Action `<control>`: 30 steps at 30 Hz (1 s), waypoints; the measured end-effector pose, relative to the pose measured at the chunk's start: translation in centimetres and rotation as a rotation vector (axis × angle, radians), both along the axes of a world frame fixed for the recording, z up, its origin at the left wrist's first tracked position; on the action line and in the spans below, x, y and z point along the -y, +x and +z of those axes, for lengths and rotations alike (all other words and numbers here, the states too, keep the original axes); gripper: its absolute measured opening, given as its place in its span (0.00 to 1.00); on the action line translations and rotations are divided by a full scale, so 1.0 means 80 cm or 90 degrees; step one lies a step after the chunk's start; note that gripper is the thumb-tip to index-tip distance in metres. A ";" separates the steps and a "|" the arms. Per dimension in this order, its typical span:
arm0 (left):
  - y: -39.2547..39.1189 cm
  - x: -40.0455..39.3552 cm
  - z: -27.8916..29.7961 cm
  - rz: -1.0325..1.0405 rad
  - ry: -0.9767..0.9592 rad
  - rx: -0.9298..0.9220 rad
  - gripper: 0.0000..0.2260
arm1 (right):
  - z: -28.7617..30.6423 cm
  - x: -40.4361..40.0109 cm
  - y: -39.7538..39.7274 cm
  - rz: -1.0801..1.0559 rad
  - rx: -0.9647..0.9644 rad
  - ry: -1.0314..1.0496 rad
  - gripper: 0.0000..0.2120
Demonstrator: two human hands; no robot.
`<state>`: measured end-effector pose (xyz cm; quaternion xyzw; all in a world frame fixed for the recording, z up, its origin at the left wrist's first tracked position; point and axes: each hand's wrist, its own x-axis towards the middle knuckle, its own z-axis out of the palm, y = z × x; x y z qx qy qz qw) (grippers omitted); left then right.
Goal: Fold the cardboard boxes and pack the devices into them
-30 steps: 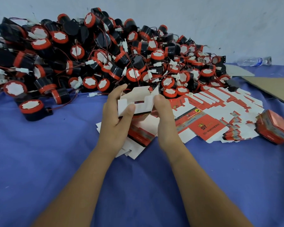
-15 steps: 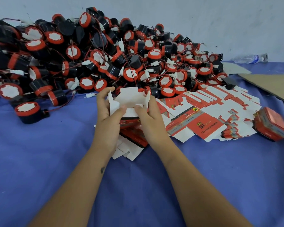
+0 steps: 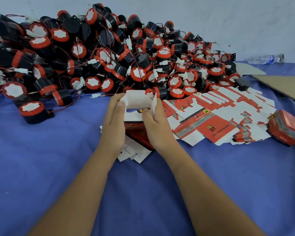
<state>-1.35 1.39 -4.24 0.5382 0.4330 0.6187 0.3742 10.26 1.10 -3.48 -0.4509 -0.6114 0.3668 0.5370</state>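
A half-formed red and white cardboard box stands between my two hands, its white flaps up. My left hand holds its left side with the thumb on a flap. My right hand grips its right side, thumb pressing a flap inward. A big heap of black and red round devices with red wires fills the back of the table. One device lies apart at the left. Flat unfolded box blanks are spread to the right of my hands.
A folded red box lies at the far right on the blue cloth. Brown cardboard sheets lie at the back right, and a plastic bottle rests by the wall. More white blanks lie under my hands.
My hands have moved closer together on the box. The flaps have been pressed further inward and the box stands more upright.
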 end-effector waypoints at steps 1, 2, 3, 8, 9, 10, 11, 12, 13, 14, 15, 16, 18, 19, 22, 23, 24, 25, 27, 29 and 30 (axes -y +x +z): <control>0.000 0.000 -0.001 0.000 -0.004 -0.018 0.11 | 0.001 0.001 0.000 0.006 -0.018 -0.004 0.12; -0.001 0.000 -0.003 -0.001 -0.009 -0.030 0.12 | 0.001 0.002 0.000 0.015 -0.036 -0.012 0.12; -0.002 0.000 -0.003 -0.002 -0.013 -0.037 0.13 | 0.001 0.002 0.001 0.023 -0.050 -0.023 0.12; -0.002 0.003 0.003 0.012 -0.022 -0.007 0.11 | 0.018 0.000 0.011 0.085 -0.138 -0.158 0.17; -0.003 0.003 0.004 0.015 -0.026 0.001 0.10 | 0.020 -0.001 0.014 0.074 -0.161 -0.187 0.20; -0.004 0.003 0.004 0.015 -0.032 0.008 0.10 | 0.021 0.000 0.016 0.075 -0.187 -0.215 0.20; -0.004 0.003 0.004 0.013 -0.039 0.012 0.10 | 0.020 0.000 0.017 0.084 -0.194 -0.228 0.19; -0.004 0.003 0.004 0.009 -0.042 0.015 0.10 | 0.019 0.000 0.018 0.101 -0.179 -0.227 0.15; -0.004 0.003 0.004 0.006 -0.042 0.013 0.11 | 0.016 0.000 0.019 0.105 -0.163 -0.214 0.12; -0.004 0.004 0.005 0.005 -0.042 0.009 0.13 | 0.016 0.000 0.020 0.103 -0.160 -0.198 0.10; -0.004 0.005 0.006 0.003 -0.043 0.007 0.15 | 0.015 0.000 0.021 0.102 -0.168 -0.186 0.11; -0.004 0.005 0.007 0.002 -0.045 0.008 0.16 | 0.014 -0.001 0.021 0.106 -0.177 -0.179 0.11; -0.004 0.005 0.008 -0.003 -0.041 0.013 0.18 | 0.013 -0.002 0.021 0.113 -0.184 -0.158 0.09; -0.003 0.005 0.008 -0.004 -0.036 0.015 0.20 | 0.013 -0.002 0.021 0.114 -0.176 -0.147 0.08; -0.002 0.005 0.008 -0.021 -0.010 0.030 0.22 | 0.009 -0.002 0.018 0.091 -0.132 -0.085 0.12; -0.002 0.004 0.008 -0.030 -0.005 0.032 0.22 | 0.009 -0.002 0.017 0.080 -0.126 -0.059 0.14; -0.003 0.004 0.008 -0.038 -0.005 0.035 0.21 | 0.008 -0.002 0.016 0.070 -0.121 -0.032 0.17; -0.004 0.003 0.008 -0.044 -0.007 0.040 0.21 | 0.007 -0.002 0.016 0.062 -0.118 -0.007 0.17; -0.006 0.002 0.007 -0.060 -0.015 0.053 0.19 | 0.007 -0.002 0.017 0.051 -0.111 0.027 0.15; -0.006 0.004 0.007 -0.079 -0.029 0.077 0.20 | 0.007 -0.001 0.017 0.049 -0.104 0.036 0.15; -0.006 0.004 0.006 -0.083 -0.034 0.090 0.20 | 0.008 -0.001 0.018 0.053 -0.111 0.028 0.15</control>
